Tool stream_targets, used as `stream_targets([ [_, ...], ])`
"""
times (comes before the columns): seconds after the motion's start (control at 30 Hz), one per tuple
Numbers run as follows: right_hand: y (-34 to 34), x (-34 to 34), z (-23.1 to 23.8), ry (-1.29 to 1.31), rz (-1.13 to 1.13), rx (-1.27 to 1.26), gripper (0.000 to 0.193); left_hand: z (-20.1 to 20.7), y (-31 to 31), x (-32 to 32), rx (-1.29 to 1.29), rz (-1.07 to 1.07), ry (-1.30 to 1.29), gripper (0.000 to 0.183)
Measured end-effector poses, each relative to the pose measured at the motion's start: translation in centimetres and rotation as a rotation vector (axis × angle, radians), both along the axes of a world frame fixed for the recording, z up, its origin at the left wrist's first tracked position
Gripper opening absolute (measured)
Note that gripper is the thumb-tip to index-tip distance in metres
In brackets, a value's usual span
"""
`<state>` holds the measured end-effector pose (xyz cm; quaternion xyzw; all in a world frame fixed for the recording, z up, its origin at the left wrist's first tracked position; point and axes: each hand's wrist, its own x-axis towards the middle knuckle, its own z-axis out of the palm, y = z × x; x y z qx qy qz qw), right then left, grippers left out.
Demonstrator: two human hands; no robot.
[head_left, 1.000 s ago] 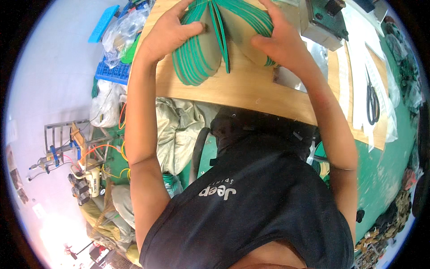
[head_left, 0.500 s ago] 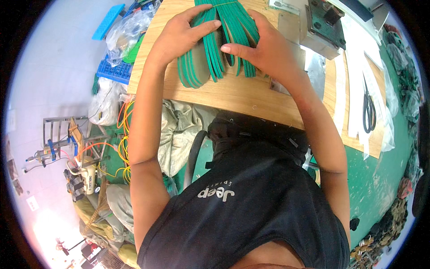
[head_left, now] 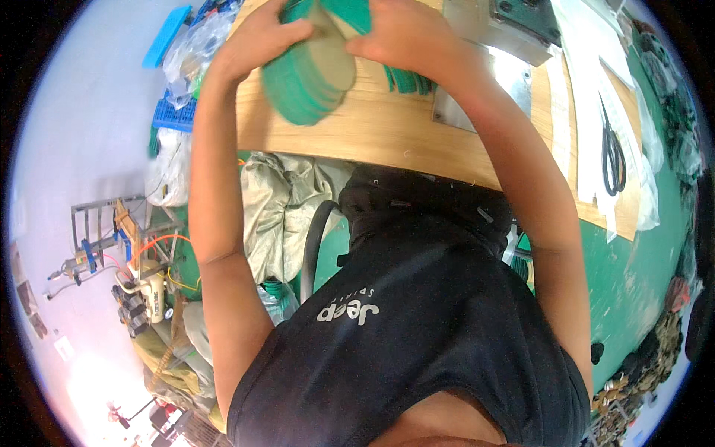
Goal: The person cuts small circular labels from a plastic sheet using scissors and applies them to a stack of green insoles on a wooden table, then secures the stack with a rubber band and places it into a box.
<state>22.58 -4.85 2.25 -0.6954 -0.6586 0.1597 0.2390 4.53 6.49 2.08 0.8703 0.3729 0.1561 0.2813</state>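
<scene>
A stack of green-edged, insole-shaped pieces (head_left: 311,86) with a beige top face is fanned out over the wooden table, partly smeared by motion. My left hand (head_left: 257,37) is closed round its left side, thumb lying over the top. On the other side, my right hand (head_left: 410,36) is closed at the upper right of the stack, its thumb tip by the beige face and its fingertips hidden. More green-edged pieces (head_left: 408,80) show beneath my right hand on the table. The far ends of the stack run out of view at the top.
A metal plate (head_left: 469,104) and a heavy metal block (head_left: 525,26) sit right of my right hand. Black scissors (head_left: 613,160) lie on white strips at the table's right. Blue crates (head_left: 175,113) and plastic bags (head_left: 197,56) stand left of the table (head_left: 357,145).
Both hands have shifted left and up with the stack. Its left part has swung round, showing more beige face, while other green-edged pieces stay on the table at the right.
</scene>
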Motion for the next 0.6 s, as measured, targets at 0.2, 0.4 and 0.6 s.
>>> stream_targets([
  [0.2, 1.8, 1.2, -2.5, -0.049, 0.039, 0.139, 0.047, -3.5, 6.5, 1.6, -0.069, 0.178, -0.212, 0.056],
  [0.4, -8.1, 0.8, 0.1, 0.184, -0.073, 0.199, 0.041, -5.2, 12.9, 4.5, -0.115, 0.206, -0.405, 0.049],
  [0.6, -10.5, 0.8, -0.1, 0.31, -0.274, 0.15, 0.071, -1.8, 15.9, 4.8, 0.123, 0.238, -0.343, 0.046],
])
